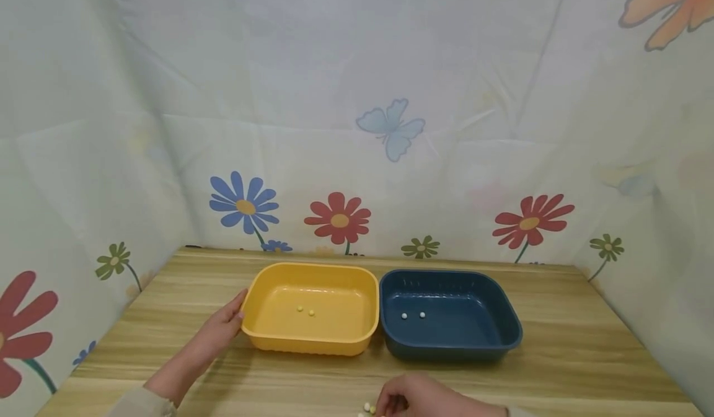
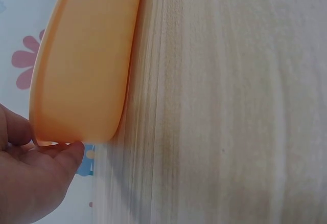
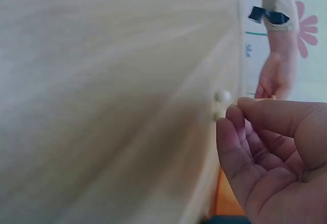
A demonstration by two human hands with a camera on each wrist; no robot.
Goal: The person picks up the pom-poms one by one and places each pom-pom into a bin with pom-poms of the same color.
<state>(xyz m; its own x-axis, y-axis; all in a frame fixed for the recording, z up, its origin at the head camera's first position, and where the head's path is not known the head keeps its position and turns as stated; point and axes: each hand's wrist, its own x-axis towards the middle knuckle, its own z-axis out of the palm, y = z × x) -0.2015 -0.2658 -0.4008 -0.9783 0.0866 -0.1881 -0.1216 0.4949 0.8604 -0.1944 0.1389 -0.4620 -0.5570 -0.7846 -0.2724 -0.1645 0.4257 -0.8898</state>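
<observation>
Small beads [image 1: 367,407], white and yellow-green, are seen on a wood-grained table [image 1: 580,342], just beside the fingertips of a right hand [image 1: 415,395], at about nine o'clock from it in the head view. Thumb and index fingertips are drawn close together, the gap narrow; whether a bead is pinched there cannot be told. At ten o'clock from that hand, a yellow tray [image 1: 309,346] is gripped by the rim, at the tray's own nine o'clock, by a left hand [image 1: 225,322]. Two yellow-green beads [image 1: 312,313] are contained near its middle. At one o'clock from the right hand, a blue tray [image 1: 452,354] is set just beside the yellow one, with two white beads [image 1: 422,315] contained toward its nine o'clock side. Behind, at twelve o'clock, a flowered cloth [image 1: 301,157] is hung.
</observation>
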